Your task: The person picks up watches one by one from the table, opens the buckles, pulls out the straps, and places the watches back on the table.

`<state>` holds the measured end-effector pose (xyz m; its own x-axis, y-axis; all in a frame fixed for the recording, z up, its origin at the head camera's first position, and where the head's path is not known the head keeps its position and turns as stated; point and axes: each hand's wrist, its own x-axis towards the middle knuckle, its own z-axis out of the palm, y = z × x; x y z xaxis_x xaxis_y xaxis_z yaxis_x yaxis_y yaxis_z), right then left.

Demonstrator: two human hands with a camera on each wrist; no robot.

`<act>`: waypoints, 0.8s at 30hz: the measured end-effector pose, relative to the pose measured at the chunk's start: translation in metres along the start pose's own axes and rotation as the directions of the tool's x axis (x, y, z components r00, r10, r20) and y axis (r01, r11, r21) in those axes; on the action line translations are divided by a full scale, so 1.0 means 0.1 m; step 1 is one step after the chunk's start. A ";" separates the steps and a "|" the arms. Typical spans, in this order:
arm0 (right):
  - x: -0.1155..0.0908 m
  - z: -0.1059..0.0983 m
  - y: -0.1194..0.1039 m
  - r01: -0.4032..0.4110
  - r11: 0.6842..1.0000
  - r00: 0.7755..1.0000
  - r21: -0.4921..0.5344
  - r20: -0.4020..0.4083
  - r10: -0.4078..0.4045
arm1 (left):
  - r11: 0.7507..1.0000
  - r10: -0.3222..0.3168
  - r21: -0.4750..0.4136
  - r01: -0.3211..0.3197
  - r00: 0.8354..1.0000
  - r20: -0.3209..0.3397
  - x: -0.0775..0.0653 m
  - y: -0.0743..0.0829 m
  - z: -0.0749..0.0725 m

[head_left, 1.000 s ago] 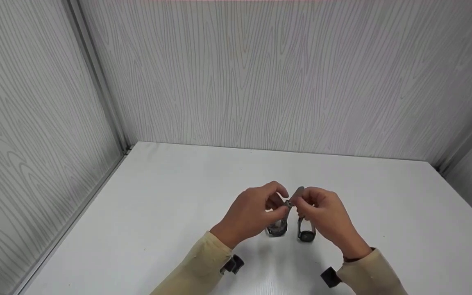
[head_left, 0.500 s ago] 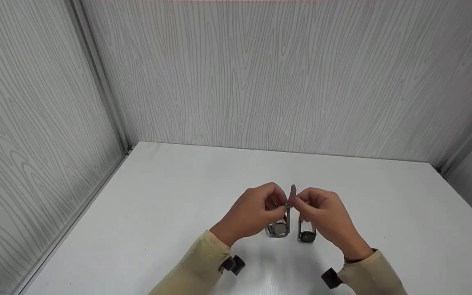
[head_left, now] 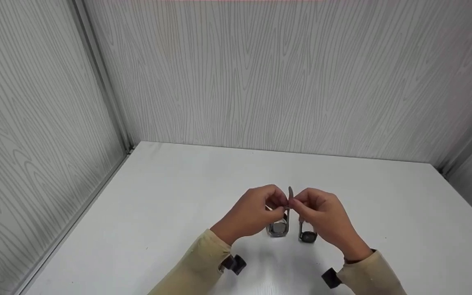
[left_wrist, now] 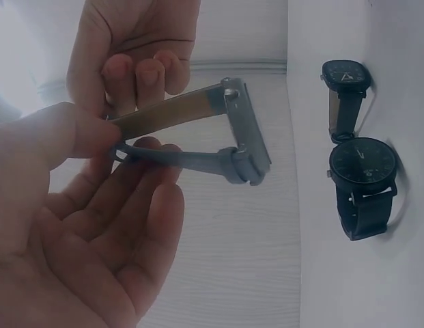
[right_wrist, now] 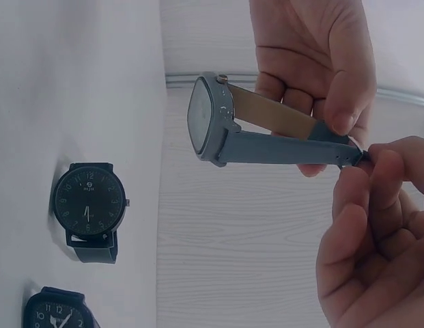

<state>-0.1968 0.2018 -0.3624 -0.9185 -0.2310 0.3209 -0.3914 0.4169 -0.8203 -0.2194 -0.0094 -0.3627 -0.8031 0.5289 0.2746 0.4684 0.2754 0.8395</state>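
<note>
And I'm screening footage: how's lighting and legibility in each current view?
Head: soft shadows on the white table; left wrist: glare at upper left; right wrist: dim, bluish, numerals readable on the round black watch, not on the grey-strapped watch.

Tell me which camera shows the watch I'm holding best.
The right wrist view: the watch is large there, and its pale dial shows at an angle. The left wrist view shows the case nearly edge-on, dial hidden; the head view shows the watch small and partly covered.
</note>
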 end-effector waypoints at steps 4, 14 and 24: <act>0.00 0.02 0.02 0.040 0.997 0.999 -0.064 0.004 -0.040 | 0.999 -0.044 0.006 0.044 0.999 0.005 0.00 -0.01 -0.01; 0.00 0.05 0.04 0.103 0.988 0.994 -0.112 0.044 -0.098 | 0.992 -0.119 0.048 0.118 0.993 0.026 0.00 0.01 -0.02; 0.00 0.05 0.04 0.123 0.988 0.991 -0.095 0.060 -0.117 | 0.985 -0.169 -0.009 0.170 0.984 0.061 -0.01 0.02 -0.05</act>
<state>-0.1975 0.1986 -0.3681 -0.8613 -0.3305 0.3859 -0.5046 0.4673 -0.7260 -0.2191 -0.0130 -0.3591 -0.8466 0.5228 0.0997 0.3218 0.3537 0.8782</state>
